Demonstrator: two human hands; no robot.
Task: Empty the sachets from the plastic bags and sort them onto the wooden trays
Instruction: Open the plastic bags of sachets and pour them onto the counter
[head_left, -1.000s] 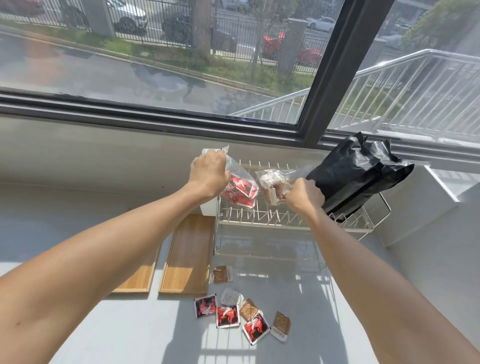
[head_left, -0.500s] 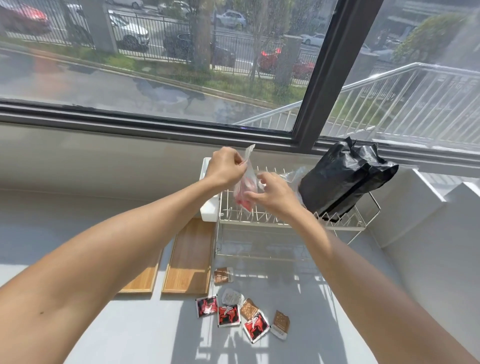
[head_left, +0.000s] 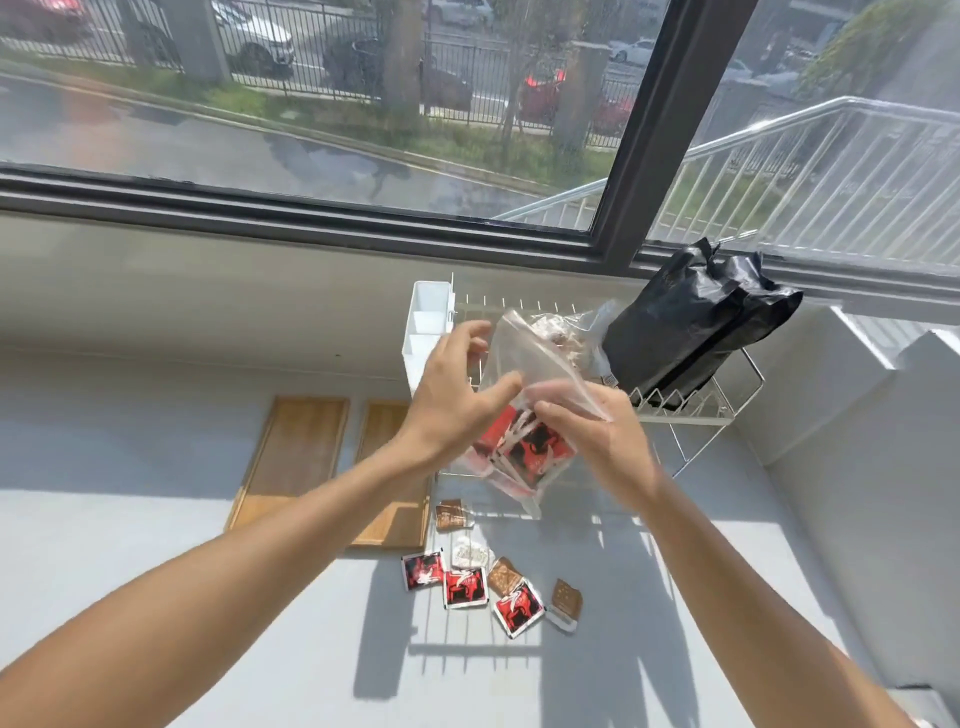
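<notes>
The clear plastic bag (head_left: 524, 395) of red-and-black sachets (head_left: 524, 449) hangs in the air between the two hands, above the near edge of the wire dish rack (head_left: 691, 410), with its load sagging to the bottom corner below the fingers. The step in hand looks like opening this bag so it can be emptied. The right hand (head_left: 597, 431) pinches the film near the bag's mouth, fingers closed on the plastic. The left hand (head_left: 457, 400) sits just beside the bag with its fingers (head_left: 475, 332) spread and curled, thumb touching the film (whether it truly grips is hard to tell).

Next, I judge, the mouth must be pulled apart and the bag tipped so the sachets fall out.

Both forearms reach forward from the bottom corners, wrists close together. Below the fingers, loose sachets (head_left: 467, 584) lie scattered on the tabletop (head_left: 156, 545), red ones and brown ones mixed. Left of the fingers, two wooden trays (head_left: 296, 457) lie side by side, bare of sachets. Beyond the right fingers, a second clear bag (head_left: 563, 338) and a black bag (head_left: 691, 332) rest on the rack.
</notes>
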